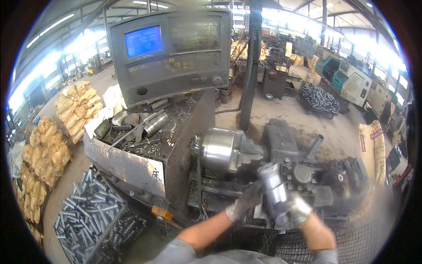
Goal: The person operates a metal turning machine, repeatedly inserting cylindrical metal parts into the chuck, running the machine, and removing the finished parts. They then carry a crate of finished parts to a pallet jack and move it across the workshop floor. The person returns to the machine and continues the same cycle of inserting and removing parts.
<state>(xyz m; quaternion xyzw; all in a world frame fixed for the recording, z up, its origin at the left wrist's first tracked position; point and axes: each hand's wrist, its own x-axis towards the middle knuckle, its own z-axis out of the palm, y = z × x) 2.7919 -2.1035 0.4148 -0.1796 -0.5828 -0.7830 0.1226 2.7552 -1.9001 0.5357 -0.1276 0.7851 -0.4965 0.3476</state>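
A shiny, stepped metal cylinder (273, 184) tilts in front of the lathe, smeared by motion. My right hand (299, 208), in a grey glove, is closed around its lower right side. Close to the cylinder's left side is my left hand (248, 200) in a dark glove; its fingers blur into the dark machine, so their grip is unclear. Just beyond and to the left sits the bright lathe chuck (220, 148) with its stepped jaws. The tool carriage (302, 174) lies beyond my right hand.
A control panel (176, 70) with a blue screen stands over a chip-covered cabinet top (176, 127) bearing metal parts and a rod. Metal tubes fill a bin (90, 215) at lower left. One upright tube (314, 146) stands behind the carriage. Stacked sacks (46, 147) line the left.
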